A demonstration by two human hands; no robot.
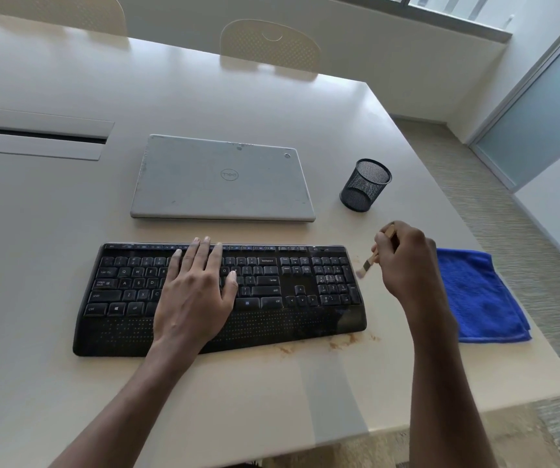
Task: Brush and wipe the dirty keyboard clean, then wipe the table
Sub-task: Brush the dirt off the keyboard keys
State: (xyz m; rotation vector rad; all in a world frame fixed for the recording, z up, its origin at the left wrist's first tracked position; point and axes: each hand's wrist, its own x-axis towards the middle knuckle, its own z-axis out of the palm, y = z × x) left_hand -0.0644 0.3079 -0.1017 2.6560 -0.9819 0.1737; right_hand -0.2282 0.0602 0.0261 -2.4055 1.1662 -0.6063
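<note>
Resting left hand (197, 292) flat, fingers straight, holding nothing, on mid keyboard (120, 298). The keyboard's long axis runs L-R, parallel w/ the near edge of the surface (52, 231). Crumbs (339, 342) lie off its near-right corner. Right hand (403, 261) is curled round the brush (371, 260), bristles at the keyboard's right end, so it's nearer the numpad. Cloth (477, 298) sits by the right edge, so little room betw.

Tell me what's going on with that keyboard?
A person is cleaning. Their left hand lies flat on the black plastic keyboard. Their right hand grips a small wooden-handled brush beside the keyboard's right end. Brown crumbs dot the pale table there. A folded blue cloth lies further right.
</note>
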